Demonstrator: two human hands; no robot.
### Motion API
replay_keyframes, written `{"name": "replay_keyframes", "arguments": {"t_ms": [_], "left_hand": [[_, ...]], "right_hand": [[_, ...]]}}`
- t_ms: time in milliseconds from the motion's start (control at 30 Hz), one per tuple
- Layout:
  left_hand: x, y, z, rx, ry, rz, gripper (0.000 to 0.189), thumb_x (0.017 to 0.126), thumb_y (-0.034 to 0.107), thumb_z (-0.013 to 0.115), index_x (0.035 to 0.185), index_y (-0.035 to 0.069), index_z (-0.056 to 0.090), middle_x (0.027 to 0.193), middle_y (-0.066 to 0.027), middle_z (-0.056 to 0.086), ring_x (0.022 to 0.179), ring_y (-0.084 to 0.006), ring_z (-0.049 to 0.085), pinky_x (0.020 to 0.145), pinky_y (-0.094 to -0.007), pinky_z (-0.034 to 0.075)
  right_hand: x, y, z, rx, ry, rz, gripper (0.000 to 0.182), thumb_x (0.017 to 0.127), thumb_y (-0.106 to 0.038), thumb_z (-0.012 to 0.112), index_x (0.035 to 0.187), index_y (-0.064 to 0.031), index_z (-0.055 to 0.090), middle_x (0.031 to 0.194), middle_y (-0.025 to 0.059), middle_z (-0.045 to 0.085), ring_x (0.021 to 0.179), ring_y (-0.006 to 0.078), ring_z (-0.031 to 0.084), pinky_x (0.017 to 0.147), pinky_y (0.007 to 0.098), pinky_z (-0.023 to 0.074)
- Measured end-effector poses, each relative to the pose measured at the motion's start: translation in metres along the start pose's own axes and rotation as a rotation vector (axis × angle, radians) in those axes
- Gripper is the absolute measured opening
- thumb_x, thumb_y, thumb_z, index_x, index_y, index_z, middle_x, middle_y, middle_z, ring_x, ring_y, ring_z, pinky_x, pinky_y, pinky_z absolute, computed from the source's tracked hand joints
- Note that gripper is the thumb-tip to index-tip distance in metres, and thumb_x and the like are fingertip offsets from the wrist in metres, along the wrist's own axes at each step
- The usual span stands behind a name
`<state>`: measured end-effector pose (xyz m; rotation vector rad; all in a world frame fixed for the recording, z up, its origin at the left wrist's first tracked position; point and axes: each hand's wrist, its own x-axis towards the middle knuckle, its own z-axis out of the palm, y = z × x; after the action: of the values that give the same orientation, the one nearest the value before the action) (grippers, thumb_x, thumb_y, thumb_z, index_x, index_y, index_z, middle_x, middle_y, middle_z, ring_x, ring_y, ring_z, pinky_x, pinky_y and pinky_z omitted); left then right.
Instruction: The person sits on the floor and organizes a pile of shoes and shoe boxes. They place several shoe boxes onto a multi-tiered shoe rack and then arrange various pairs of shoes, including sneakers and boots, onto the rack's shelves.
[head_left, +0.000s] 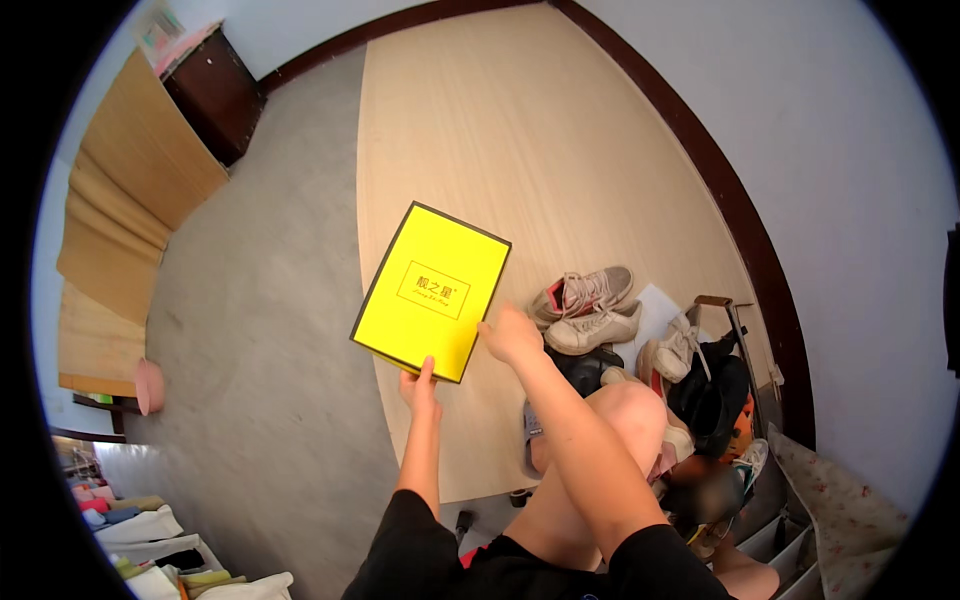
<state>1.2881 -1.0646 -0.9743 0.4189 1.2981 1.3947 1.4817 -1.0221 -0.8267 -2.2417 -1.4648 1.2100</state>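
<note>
A flat yellow cardboard box (386, 300) with black edges and printed writing on its lid is held tilted above the wooden board. My left hand (421, 390) grips its lower edge, thumb on top and the fingers mostly hidden underneath. Beside the box's right edge is my right hand (514, 334), slightly blurred with its fingers curled; its thumb side meets or overlaps that edge, and I cannot tell whether it grips. Just right of this hand lie a grey-beige sneaker (596, 289) with a pink lining and an off-white sneaker (596, 328).
A pale wooden board (525, 135) covers part of the grey floor (262, 300). More shoes, including black ones (709, 401), crowd the right side near a metal handle (712, 301). Folded clothes (154, 540) lie lower left; a pink basin (150, 386) and dark cabinet (214, 94) stand farther left.
</note>
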Motion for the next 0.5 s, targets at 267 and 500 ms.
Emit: {"name": "replay_keyframes", "arguments": {"t_ms": [267,500], "left_hand": [[-0.100,0.099,0.056,-0.130,-0.342,0.077,0.037,0.091,0.009,0.063,0.124,0.001,0.048,0.120,-0.0067,0.057,0.107,-0.0174,0.056,0.090,-0.0323,0.046],[-0.186,0.186,0.090,-0.213,-0.674,0.172,0.045,0.083,-0.003,0.066,0.124,0.001,0.049,0.120,-0.0070,0.057,0.110,-0.0178,0.054,0.096,-0.0318,0.043]], "right_hand": [[-0.046,0.014,-0.025,1.260,0.139,-0.378,0.102,0.081,-0.031,0.077,0.148,0.0050,0.009,0.135,0.0216,0.045,0.120,0.0254,0.051,0.098,0.0346,0.0427],[-0.168,0.030,-0.049,1.248,0.365,-0.813,0.086,0.077,-0.026,0.077,0.142,-0.0020,0.026,0.137,0.0125,0.042,0.126,0.0244,0.042,0.104,0.0378,0.0363]]}}
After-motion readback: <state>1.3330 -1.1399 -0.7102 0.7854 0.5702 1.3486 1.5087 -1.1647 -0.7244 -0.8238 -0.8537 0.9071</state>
